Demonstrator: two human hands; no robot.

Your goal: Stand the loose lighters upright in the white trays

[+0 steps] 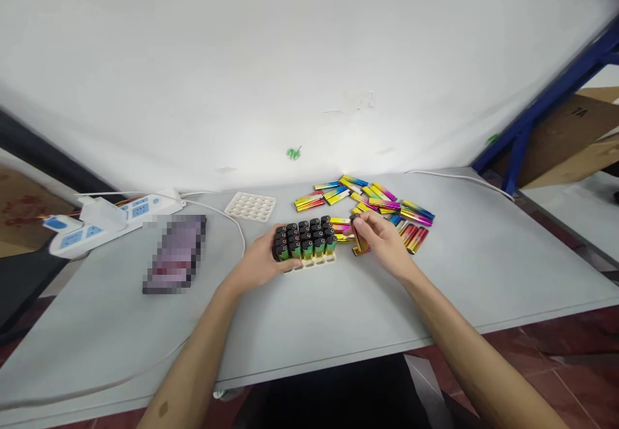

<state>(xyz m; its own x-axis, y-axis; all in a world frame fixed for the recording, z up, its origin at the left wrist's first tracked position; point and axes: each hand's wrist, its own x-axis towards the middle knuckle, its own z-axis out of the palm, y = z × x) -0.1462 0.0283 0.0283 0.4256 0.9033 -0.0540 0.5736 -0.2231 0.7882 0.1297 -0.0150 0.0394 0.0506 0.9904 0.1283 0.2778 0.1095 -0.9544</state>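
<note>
Several lighters [307, 246] with black tops and shiny green-yellow bodies stand upright in rows in a white holed tray [321, 262]. My left hand [261, 259] grips the left side of this block, thumb along the front and fingers round the back. To the right of the block, my right hand [380, 239] is closed on a black-topped lighter [358, 239] with a shiny red-gold body, held roughly upright. Behind and beside my right hand lies a loose pile of shiny, many-coloured flat metallic pieces [384, 204]; the fingers hide some of them.
An unfilled white holed tray [250, 206] lies at the back, left of the pile. Farther left are a pixelated flat object [176, 253] and a white power strip [116, 221] with cables. A white wall [242, 93] borders the table [309, 326]; a blue metal frame [532, 116] stands right.
</note>
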